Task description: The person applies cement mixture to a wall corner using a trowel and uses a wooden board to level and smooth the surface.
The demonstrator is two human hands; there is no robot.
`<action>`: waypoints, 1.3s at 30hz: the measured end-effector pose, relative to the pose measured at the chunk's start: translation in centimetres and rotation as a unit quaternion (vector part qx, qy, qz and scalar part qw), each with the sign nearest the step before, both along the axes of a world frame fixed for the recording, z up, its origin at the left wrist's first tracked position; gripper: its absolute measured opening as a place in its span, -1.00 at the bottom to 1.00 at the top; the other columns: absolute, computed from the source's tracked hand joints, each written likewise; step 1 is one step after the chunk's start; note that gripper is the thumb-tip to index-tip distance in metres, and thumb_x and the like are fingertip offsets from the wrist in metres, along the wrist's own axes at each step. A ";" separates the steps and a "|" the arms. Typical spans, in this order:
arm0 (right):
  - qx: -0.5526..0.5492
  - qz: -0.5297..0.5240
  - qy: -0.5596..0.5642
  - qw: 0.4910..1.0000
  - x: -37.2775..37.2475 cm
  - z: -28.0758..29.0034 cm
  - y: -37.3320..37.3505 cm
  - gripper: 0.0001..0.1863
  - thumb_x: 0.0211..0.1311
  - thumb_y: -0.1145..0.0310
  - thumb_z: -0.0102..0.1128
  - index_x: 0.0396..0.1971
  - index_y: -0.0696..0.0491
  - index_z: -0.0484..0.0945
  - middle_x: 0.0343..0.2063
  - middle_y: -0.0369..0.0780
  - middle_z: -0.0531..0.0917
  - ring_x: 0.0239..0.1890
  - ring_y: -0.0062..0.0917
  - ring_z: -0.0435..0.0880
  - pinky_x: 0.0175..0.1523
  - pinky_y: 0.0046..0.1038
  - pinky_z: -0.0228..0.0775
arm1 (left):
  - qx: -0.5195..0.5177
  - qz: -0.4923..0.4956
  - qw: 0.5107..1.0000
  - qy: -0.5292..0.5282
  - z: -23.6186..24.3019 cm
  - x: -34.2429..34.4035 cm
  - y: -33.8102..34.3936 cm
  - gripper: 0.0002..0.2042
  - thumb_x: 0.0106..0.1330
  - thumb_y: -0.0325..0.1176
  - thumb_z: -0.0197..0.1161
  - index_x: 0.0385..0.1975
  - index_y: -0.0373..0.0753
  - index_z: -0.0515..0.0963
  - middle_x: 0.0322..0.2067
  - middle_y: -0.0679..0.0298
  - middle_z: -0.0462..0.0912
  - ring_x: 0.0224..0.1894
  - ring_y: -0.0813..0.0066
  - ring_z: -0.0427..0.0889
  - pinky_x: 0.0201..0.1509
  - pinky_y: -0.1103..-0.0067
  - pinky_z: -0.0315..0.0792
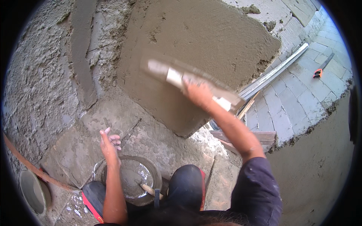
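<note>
My right hand (pixel 197 91) is wrapped round the handle of a long plastering float (pixel 157 68). The float is slightly blurred and lies over a smooth patch of wet grey mortar (pixel 196 34) on the wall. My left hand (pixel 109 142) holds nothing; its fingers are loosely bent and apart, just above the far left rim of a round bucket (pixel 157 174). Wet mortar (pixel 130 179) and some water show inside that bucket. A tool with a wooden handle (pixel 150 190) leans in it, its working end hidden. The bucket stands between my knees.
A second bucket (pixel 33 192) stands at the lower left beside a reddish curved strip (pixel 34 167). Long metal straightedges (pixel 277 71) lean at the mortar's right edge, near wooden boards (pixel 260 137). An orange-handled tool (pixel 318 72) lies on the grey blocks. Rough plaster (pixel 41 79) covers the left wall.
</note>
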State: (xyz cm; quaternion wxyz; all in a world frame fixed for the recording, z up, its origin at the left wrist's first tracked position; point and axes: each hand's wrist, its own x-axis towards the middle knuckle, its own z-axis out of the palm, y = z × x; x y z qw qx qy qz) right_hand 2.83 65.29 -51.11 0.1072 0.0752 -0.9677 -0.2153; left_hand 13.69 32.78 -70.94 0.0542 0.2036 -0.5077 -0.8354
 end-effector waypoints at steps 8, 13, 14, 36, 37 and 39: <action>0.032 0.019 0.299 0.953 -2.5 29.3 3.5 -0.52 0.39 -0.05 0.03 0.07 0.01 0.44 -0.27 -0.02 0.69 -0.26 -0.12 0.70 -0.15 -0.08 0.57 | 0.020 -0.003 1.000 -0.008 -1.1 -0.1 0.8 -0.26 0.45 0.30 -0.18 0.23 -0.33 0.38 -0.47 0.31 0.56 -0.50 0.65 0.45 -0.54 0.70 0.29; -0.056 -0.009 0.317 0.947 11.2 22.5 10.7 -0.38 0.35 0.02 0.12 0.31 -0.04 0.28 -0.19 0.10 0.65 -0.12 0.06 0.63 -0.05 -0.03 0.46 | 0.080 -0.008 0.997 -0.018 -0.2 -0.2 -0.1 -0.27 0.45 0.30 -0.18 0.23 -0.32 0.37 -0.46 0.31 0.56 -0.51 0.64 0.45 -0.54 0.69 0.30; -0.081 -0.007 0.360 0.929 13.8 19.4 12.0 -0.39 0.35 0.05 0.13 0.32 -0.04 0.27 -0.16 0.12 0.65 -0.11 0.06 0.63 -0.05 -0.04 0.46 | 0.080 -0.014 0.997 -0.012 0.1 0.1 -0.3 -0.27 0.45 0.30 -0.18 0.23 -0.31 0.38 -0.46 0.32 0.56 -0.51 0.64 0.45 -0.54 0.69 0.30; -0.279 -0.333 0.096 0.896 35.0 -28.1 13.9 -0.52 0.20 0.18 0.29 -0.01 0.23 0.49 -0.05 0.11 0.58 0.03 -0.01 0.56 0.17 -0.11 0.39 | -0.635 -0.162 0.751 -0.081 0.0 1.5 -10.0 -0.29 0.25 0.23 0.18 0.01 -0.42 0.54 -0.04 -0.29 0.58 0.08 -0.18 0.56 0.15 0.17 0.42; -0.332 -0.286 0.117 0.891 32.7 -26.7 12.9 -0.54 0.22 0.19 0.28 -0.02 0.22 0.50 -0.05 0.09 0.58 0.02 -0.01 0.56 0.19 -0.11 0.37 | -0.638 -0.169 0.746 -0.091 -0.1 1.5 -10.9 -0.28 0.25 0.23 0.18 0.05 -0.43 0.51 -0.01 -0.29 0.57 0.11 -0.16 0.54 0.19 0.18 0.41; -0.464 -0.188 0.010 0.866 27.8 -27.1 13.1 -0.63 0.23 0.20 0.30 -0.17 0.22 0.56 -0.33 -0.02 0.68 -0.37 -0.08 0.63 -0.16 -0.20 0.50 | -0.623 -0.186 0.752 -0.107 -0.2 1.6 -10.6 -0.23 0.25 0.26 0.16 0.11 -0.44 0.48 0.05 -0.28 0.54 0.17 -0.12 0.52 0.23 0.22 0.39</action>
